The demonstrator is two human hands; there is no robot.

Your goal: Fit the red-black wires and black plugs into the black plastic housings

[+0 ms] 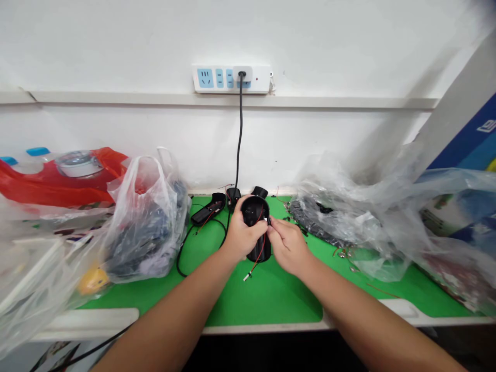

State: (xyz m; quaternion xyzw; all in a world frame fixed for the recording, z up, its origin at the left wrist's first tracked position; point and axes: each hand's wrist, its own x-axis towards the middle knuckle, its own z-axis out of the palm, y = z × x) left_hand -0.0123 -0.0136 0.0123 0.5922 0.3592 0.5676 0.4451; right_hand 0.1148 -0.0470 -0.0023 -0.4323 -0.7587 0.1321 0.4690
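Over the green table (284, 305), the left hand (241, 232)'s grip clasps the black housing (254, 211), while whether the right hand (290, 243) at its edge pinches anything is hidden; seemingly light, stiff, slick plastic, it suits holding round its outside, clear of the delicate-looking red wire (256, 264).

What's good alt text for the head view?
A person's left hand and right hand hold a hollow black part with a red wire over a green table. Plastic bags sit on either side; a power strip is on the wall.
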